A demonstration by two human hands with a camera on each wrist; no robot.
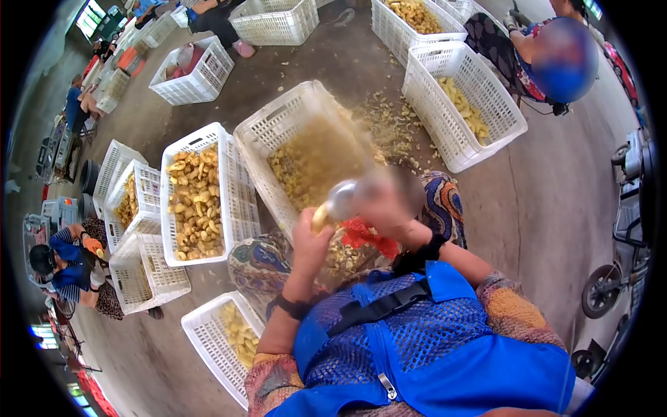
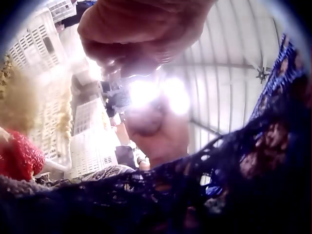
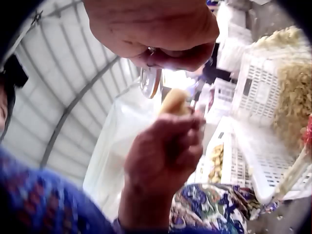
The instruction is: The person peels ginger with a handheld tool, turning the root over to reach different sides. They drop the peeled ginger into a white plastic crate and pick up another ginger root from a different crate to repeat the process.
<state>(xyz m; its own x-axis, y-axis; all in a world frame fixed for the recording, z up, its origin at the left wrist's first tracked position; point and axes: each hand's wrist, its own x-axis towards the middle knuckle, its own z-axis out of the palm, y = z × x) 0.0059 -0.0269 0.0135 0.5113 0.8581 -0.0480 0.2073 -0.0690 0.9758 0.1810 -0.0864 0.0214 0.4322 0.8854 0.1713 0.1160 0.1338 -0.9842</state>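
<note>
My left hand (image 1: 309, 240) grips a piece of peeled-looking ginger (image 1: 320, 217), its pale end sticking out past the fingers. The same ginger (image 3: 174, 101) shows above the left fist in the right wrist view. My right hand (image 1: 390, 205) holds a shiny metal spoon (image 1: 342, 199), its rounded bowl right beside the ginger; the handle is hidden in the fist. In the right wrist view the spoon's bowl (image 3: 152, 83) hangs under the right hand (image 3: 153, 29). Below both hands stands a white crate (image 1: 260, 115) with ginger scraps in it.
A crumpled red thing (image 1: 365, 236) lies under my right wrist. To the left is a crate of unpeeled ginger (image 1: 194, 201); crates of pale ginger pieces (image 1: 464, 108) stand at right and lower left. Peel scraps (image 1: 392, 128) litter the floor. Other people sit around.
</note>
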